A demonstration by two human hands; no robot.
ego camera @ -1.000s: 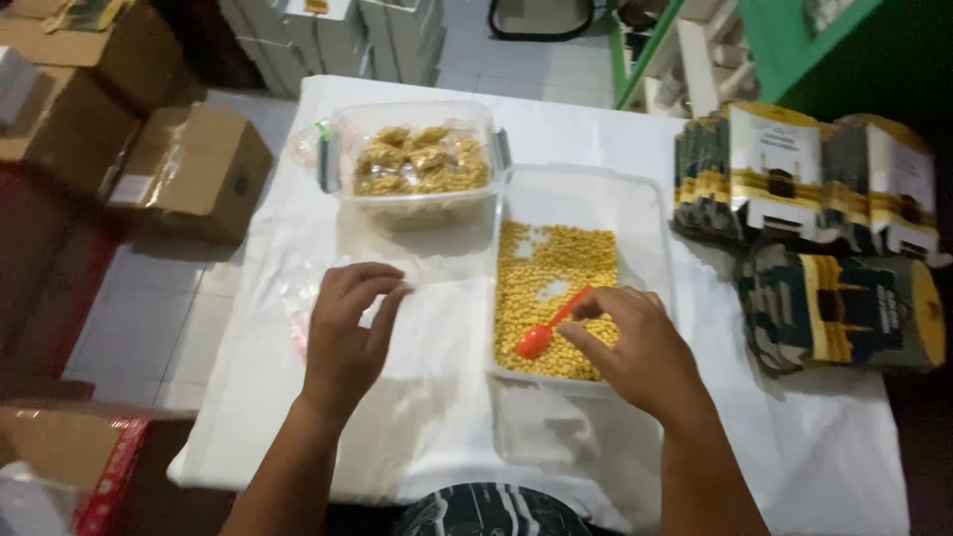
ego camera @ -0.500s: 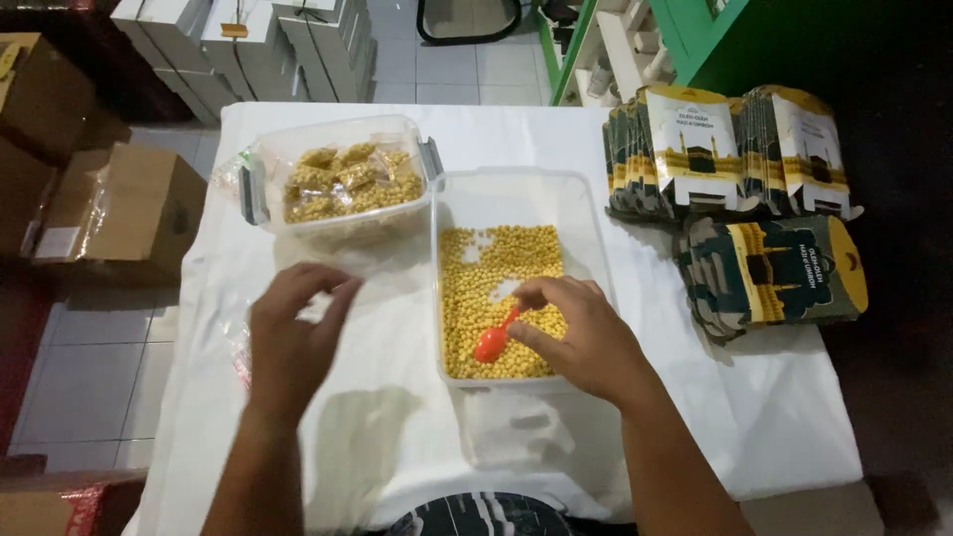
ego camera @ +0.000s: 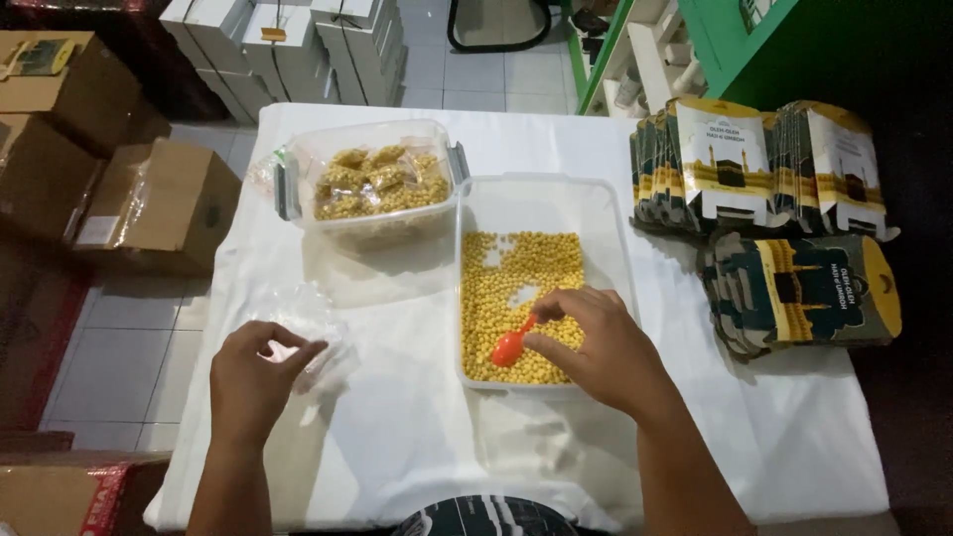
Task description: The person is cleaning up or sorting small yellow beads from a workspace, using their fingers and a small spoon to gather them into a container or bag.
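right hand (ego camera: 601,347) grip pinching orange spoon (ego camera: 511,344) | bowl points lower-left, handle upper-right | left hand (ego camera: 253,372) grip pinching clear bag (ego camera: 303,323)

The spoon (ego camera: 508,347) is bright orange. The little round bits (ego camera: 516,288) in the see-through tub (ego camera: 615,248) are yellow. The bags (ego camera: 377,184) in the other clear tub (ego camera: 298,159) look golden yellow. The surface (ego camera: 794,427) has a white cloth. The flat packs (ego camera: 794,288) are dark green, yellow and white. The boxes (ego camera: 159,203) are brown. The shelf (ego camera: 725,40) is green.
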